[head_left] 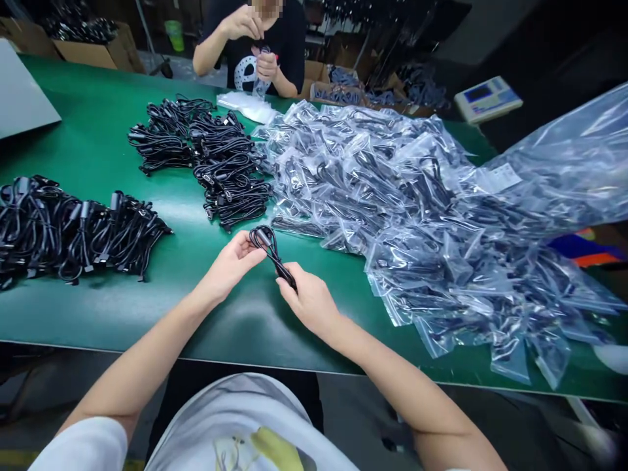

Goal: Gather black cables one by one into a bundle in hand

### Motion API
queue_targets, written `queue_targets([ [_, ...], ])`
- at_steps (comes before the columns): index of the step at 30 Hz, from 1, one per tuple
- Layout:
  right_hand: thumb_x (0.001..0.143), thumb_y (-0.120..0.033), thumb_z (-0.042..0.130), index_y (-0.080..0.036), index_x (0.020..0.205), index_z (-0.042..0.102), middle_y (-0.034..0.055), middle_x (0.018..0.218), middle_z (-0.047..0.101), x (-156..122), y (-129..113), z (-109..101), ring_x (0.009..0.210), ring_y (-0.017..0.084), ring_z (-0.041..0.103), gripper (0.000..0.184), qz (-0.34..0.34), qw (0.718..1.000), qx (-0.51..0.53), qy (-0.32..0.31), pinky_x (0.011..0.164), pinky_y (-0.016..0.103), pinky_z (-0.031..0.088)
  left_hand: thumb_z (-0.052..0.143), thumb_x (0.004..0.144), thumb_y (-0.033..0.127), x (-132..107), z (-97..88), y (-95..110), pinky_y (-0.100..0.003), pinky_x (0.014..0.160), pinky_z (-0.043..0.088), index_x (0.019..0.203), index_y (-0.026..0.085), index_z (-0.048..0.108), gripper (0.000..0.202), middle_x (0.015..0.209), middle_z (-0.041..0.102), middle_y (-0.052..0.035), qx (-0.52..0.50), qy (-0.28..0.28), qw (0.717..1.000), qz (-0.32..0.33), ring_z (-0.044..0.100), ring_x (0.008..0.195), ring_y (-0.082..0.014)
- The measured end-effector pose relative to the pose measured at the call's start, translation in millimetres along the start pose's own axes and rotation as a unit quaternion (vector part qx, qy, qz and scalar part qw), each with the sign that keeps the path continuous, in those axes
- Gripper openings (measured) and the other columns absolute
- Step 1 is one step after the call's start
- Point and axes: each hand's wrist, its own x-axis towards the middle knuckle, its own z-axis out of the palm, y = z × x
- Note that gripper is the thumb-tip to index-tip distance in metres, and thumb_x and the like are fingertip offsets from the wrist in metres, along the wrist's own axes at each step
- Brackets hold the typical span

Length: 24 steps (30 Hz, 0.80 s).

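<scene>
A coiled black cable (pixel 273 250) is held between my two hands, just above the green table (pixel 230 327). My left hand (pixel 234 260) pinches the looped upper end between thumb and fingers. Around the lower end of the bundle, my right hand (pixel 310 296) is closed. Beyond my hands lies a stack of black cable bundles (pixel 230 170). More black cables (pixel 83 229) are spread in a pile at the left. To the right, a large heap of clear bags with cables inside (pixel 392 190) reaches close to my right hand.
Across the table a co-worker (pixel 267 39) holds a clear bag, beside a stack of flat bags (pixel 248 106). A white panel (pixel 24 91) stands far left. A scale (pixel 488 99) sits back right. A large plastic bag (pixel 569 157) rises at right. Cardboard boxes (pixel 98 52) stand behind.
</scene>
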Motion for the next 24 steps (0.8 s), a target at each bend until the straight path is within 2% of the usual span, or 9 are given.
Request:
queue_targets([
  [2,0.100,-0.021,0.039,-0.012,0.117,0.063,0.0118,0.085,0.070,0.2,13.5,1.5,0.074,0.024,0.065,0.031,-0.036,0.993,-0.111,0.034,0.070,0.036,0.047,0.080,0.074,0.045,7.1,6.8,-1.4,-0.024,0.076,0.046,0.086,0.017,0.061,0.036,0.083,0.061,0.0011,0.045,0.024,0.999,0.011,0.055,0.077,-0.0116],
  [4,0.101,-0.020,0.038,-0.011,0.129,0.060,0.0145,0.092,0.071,-0.7,23.8,4.1,0.079,0.026,0.067,0.036,-0.048,0.990,-0.127,0.038,0.073,0.038,0.049,0.079,0.074,0.046,11.8,12.1,-5.4,-0.024,0.072,0.044,0.080,0.017,0.060,0.036,0.075,0.057,0.0031,0.065,0.034,0.997,0.004,0.050,0.072,-0.0110],
  [7,0.101,-0.031,0.049,-0.017,0.126,0.058,0.0103,0.101,0.073,-3.8,30.2,3.3,0.088,0.025,0.069,0.031,-0.010,0.999,0.043,-0.022,0.078,0.036,0.052,0.079,0.074,0.045,13.5,15.9,-13.0,-0.025,0.073,0.045,0.079,0.016,0.063,0.033,0.074,0.058,0.0026,0.061,0.000,0.998,-0.030,0.051,0.071,-0.0114],
  [10,0.102,-0.041,0.048,-0.022,0.110,0.062,0.0060,0.104,0.074,-6.0,29.2,-2.4,0.093,0.022,0.070,0.025,0.045,0.970,0.220,-0.093,0.082,0.034,0.052,0.078,0.078,0.043,12.0,14.8,-17.7,-0.026,0.076,0.047,0.087,0.016,0.067,0.030,0.081,0.063,0.0003,0.024,-0.037,0.996,-0.072,0.056,0.074,-0.0121],
  [14,0.100,-0.046,0.050,-0.022,0.103,0.061,0.0073,0.110,0.073,-6.5,26.7,-6.7,0.098,0.023,0.068,0.027,0.080,0.951,0.277,-0.107,0.085,0.035,0.049,0.081,0.078,0.038,10.3,10.7,-18.9,-0.026,0.080,0.049,0.099,0.018,0.063,0.034,0.087,0.066,-0.0010,-0.022,-0.032,0.994,-0.100,0.060,0.081,-0.0129],
  [16,0.100,-0.051,0.047,-0.022,0.104,0.062,0.0059,0.100,0.071,-5.8,26.8,-6.2,0.090,0.020,0.066,0.033,0.098,0.933,0.321,-0.129,0.079,0.033,0.049,0.081,0.078,0.036,9.0,9.1,-18.5,-0.028,0.081,0.051,0.104,0.020,0.059,0.038,0.090,0.068,-0.0019,-0.038,-0.030,0.994,-0.096,0.062,0.084,-0.0143],
  [21,0.098,-0.054,0.049,-0.019,0.093,0.061,0.0006,0.076,0.064,-0.7,27.2,-2.1,0.071,0.014,0.062,0.037,0.136,0.830,0.496,-0.215,0.070,0.028,0.048,0.079,0.080,0.037,4.3,6.0,-16.0,-0.029,0.084,0.052,0.106,0.021,0.060,0.035,0.098,0.068,-0.0033,-0.033,-0.064,0.994,-0.085,0.063,0.088,-0.0149],
  [23,0.095,-0.051,0.055,-0.020,0.084,0.057,-0.0010,0.074,0.062,0.9,25.2,-1.5,0.062,0.012,0.060,0.033,0.150,0.822,0.513,-0.199,0.064,0.026,0.047,0.077,0.082,0.041,3.1,4.1,-15.2,-0.028,0.086,0.052,0.109,0.022,0.061,0.037,0.106,0.067,-0.0046,-0.013,-0.057,0.996,-0.074,0.063,0.095,-0.0157],
  [24,0.094,-0.049,0.056,-0.020,0.081,0.055,-0.0027,0.072,0.060,1.2,23.7,-1.5,0.056,0.011,0.058,0.031,0.159,0.832,0.500,-0.180,0.060,0.026,0.045,0.076,0.082,0.043,2.9,2.9,-15.2,-0.028,0.087,0.052,0.111,0.022,0.062,0.038,0.111,0.067,-0.0054,0.001,-0.054,0.997,-0.064,0.063,0.098,-0.0164],
])
